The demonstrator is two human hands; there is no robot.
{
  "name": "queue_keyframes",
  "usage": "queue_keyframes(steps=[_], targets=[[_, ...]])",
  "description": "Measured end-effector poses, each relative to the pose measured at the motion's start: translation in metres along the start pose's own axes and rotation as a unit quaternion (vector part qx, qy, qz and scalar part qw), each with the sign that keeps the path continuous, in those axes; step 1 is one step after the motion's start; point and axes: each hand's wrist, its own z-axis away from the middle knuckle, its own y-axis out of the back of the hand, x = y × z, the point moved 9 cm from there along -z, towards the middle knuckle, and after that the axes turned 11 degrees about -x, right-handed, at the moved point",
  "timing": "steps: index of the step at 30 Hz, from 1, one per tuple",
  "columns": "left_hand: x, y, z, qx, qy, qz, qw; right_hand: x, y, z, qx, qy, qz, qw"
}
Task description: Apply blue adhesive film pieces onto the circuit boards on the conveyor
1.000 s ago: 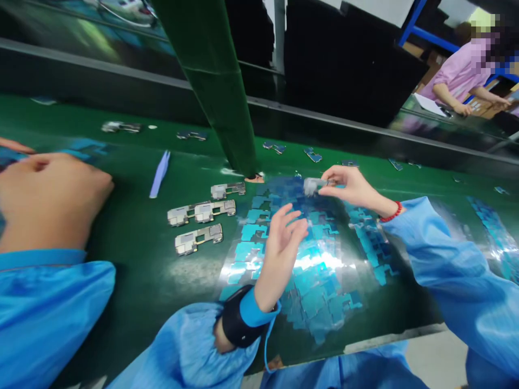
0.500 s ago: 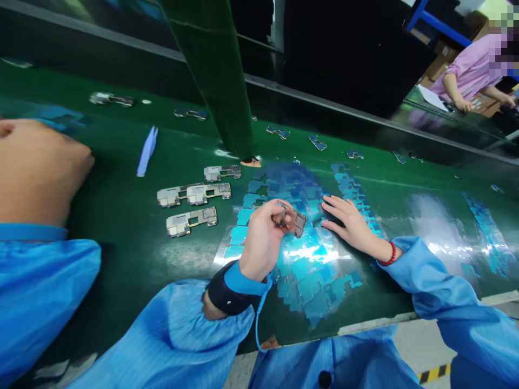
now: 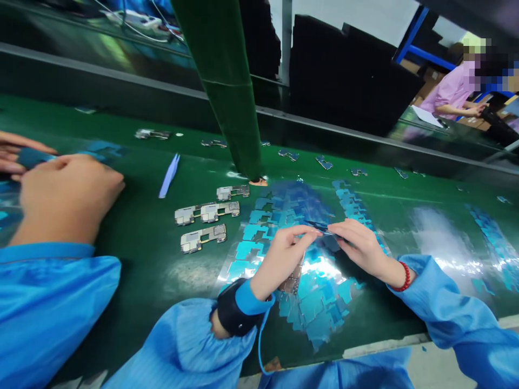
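Left grip [image 3: 280,256] and right grip [image 3: 361,246], apart earlier, now pinch a blue film piece [image 3: 314,223] between them.

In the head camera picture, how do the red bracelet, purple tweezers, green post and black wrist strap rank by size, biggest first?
1. Green post, by far the largest
2. Black wrist strap
3. Purple tweezers
4. Red bracelet, partly visible

This is apparent size only; the tweezers lie farther from the camera than the strap.
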Motion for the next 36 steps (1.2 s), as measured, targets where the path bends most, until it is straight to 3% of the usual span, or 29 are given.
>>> queue_keyframes(steps=[4, 7, 11, 16, 19, 22, 24, 28, 32, 36], targets=[[-0.001, 0.004, -0.001, 0.021, -0.006, -0.007, 1.000, -0.012, -0.008, 0.002, -0.026, 0.029, 0.023, 0.999], [-0.002, 0.007, -0.001, 0.036, -0.008, -0.014, 0.999, 0.003, -0.012, 0.002, -0.035, -0.062, -0.087, 0.994], [-0.006, 0.012, 0.000, 0.061, 0.004, -0.025, 0.998, 0.034, -0.014, 0.008, -0.006, -0.205, -0.192, 0.960], [-0.013, 0.020, 0.000, 0.098, 0.021, -0.046, 0.994, 0.049, 0.010, 0.012, 0.053, -0.249, -0.205, 0.945], [-0.007, 0.025, 0.003, 0.126, 0.019, -0.074, 0.989, 0.037, 0.041, 0.021, 0.122, -0.233, -0.117, 0.958], [0.005, 0.027, 0.013, 0.166, -0.015, -0.082, 0.983, 0.001, 0.055, 0.029, 0.150, -0.121, 0.057, 0.980], [0.006, 0.011, 0.014, 0.108, -0.029, -0.045, 0.993, -0.020, 0.044, 0.034, 0.118, -0.038, 0.128, 0.984], [-0.002, -0.041, 0.015, -0.095, -0.002, 0.005, 0.995, -0.038, 0.008, 0.045, 0.029, 0.049, 0.176, 0.983], [-0.005, -0.057, 0.021, -0.148, 0.011, 0.004, 0.989, -0.048, -0.011, 0.050, -0.014, 0.090, 0.185, 0.978], [-0.002, -0.056, 0.023, -0.155, 0.003, -0.004, 0.988, -0.034, -0.005, 0.046, -0.012, 0.066, 0.131, 0.989]])
